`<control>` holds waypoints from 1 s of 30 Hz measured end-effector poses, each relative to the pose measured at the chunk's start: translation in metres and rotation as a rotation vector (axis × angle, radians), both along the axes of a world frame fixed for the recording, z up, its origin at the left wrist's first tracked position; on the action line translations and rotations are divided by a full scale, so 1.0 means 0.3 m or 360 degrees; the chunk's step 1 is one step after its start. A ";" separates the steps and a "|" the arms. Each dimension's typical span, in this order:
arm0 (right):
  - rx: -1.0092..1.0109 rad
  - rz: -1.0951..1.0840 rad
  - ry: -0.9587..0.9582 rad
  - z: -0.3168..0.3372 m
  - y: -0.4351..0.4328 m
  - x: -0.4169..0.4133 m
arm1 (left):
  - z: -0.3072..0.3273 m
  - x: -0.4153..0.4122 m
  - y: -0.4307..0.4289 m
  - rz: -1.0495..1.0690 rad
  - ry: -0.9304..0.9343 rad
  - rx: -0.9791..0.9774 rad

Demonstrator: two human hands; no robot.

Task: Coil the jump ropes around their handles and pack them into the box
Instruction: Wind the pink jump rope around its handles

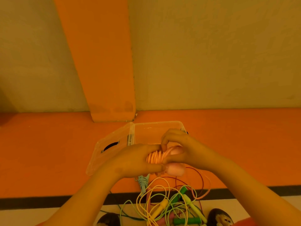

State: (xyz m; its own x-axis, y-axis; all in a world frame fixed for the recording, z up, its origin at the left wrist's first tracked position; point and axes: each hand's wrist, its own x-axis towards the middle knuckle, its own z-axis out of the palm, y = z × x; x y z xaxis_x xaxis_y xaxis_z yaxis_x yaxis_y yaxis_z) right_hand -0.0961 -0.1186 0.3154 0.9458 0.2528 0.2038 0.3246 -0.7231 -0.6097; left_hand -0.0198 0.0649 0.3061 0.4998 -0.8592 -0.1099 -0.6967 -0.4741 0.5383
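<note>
Nearest, below both grips: a loose tangle of jump ropes (171, 206) on the floor, with yellow, green and pink cords and handles, none coiled. A pale blue rope (143, 183) lies just under the left grip. Two monkey-face slippers (219, 217) sit at the bottom edge.

Left grip (135, 160) is clenched round the pink jump rope (155, 157), fingers wrapped over the coiled part. Right grip (187, 150) touches the same bundle from the other side, thumb and curled forefinger pinching a strand at the top of the coil. The pink handles (176, 170) poke out of the coil below the right grip. The bundle's long axis runs left to right, between the two grips, and the turns cross it.

The clear box (156, 126) lies straight beyond the grips, mouth up and partly hidden by the right grip. The right grip looks nearer to the mouth, so packing is likely a short push away from the body. The lid (105, 154) is swung open beyond the left grip, and it carries a black handle.

No brand, label or writing can be read.
</note>
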 end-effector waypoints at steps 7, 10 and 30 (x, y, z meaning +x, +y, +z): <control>0.0568 -0.0180 0.0043 0.044 -0.008 -0.007 | 0.008 0.000 0.005 0.0204 0.0305 -0.0527; 0.0753 -0.0211 0.0024 0.046 -0.013 -0.009 | 0.018 -0.014 0.000 0.0261 0.0399 -0.0684; 0.0648 -0.0379 -0.0137 -0.021 0.014 0.026 | 0.032 -0.010 -0.064 0.0581 0.0762 -0.1288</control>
State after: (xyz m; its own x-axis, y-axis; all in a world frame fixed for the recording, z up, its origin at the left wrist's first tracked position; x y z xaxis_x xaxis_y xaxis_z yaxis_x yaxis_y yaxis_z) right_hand -0.0882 -0.1143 0.3090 0.9430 -0.0859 0.3216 0.2407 -0.4914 -0.8370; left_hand -0.0227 0.0458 0.3158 0.8034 -0.5673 0.1806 -0.2082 0.0165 0.9779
